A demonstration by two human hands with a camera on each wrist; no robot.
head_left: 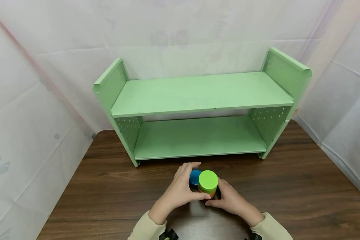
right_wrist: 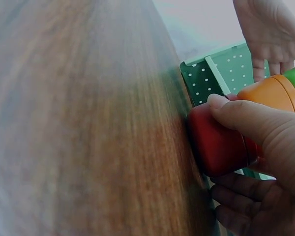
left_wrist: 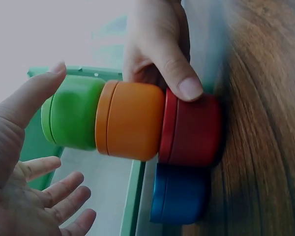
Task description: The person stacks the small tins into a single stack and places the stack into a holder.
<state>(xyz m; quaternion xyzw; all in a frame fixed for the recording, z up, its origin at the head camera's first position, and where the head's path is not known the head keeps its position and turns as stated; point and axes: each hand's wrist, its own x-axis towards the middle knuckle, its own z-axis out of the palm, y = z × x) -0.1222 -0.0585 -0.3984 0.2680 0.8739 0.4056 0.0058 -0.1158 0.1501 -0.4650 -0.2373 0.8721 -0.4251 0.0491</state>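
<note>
Three small lidded jars stand stacked on the table: a red jar (left_wrist: 194,129) at the bottom, an orange jar (left_wrist: 133,120) on it and a green jar (head_left: 208,180) on top. A blue jar (left_wrist: 179,194) stands beside the red one, on the left hand's side. My right hand (head_left: 231,199) grips the red jar, thumb on one side and fingers round the other. Around the green jar my left hand (head_left: 177,190) is spread, its thumb right at the jar's side and its fingers apart and extended. From above, the green jar hides most of the stack.
Behind the jars stands a two-tier light green shelf (head_left: 198,95) with raised, perforated side panels. Everything rests on a dark wood table (head_left: 108,200). White patterned sheeting (head_left: 63,43) hangs behind and at both sides.
</note>
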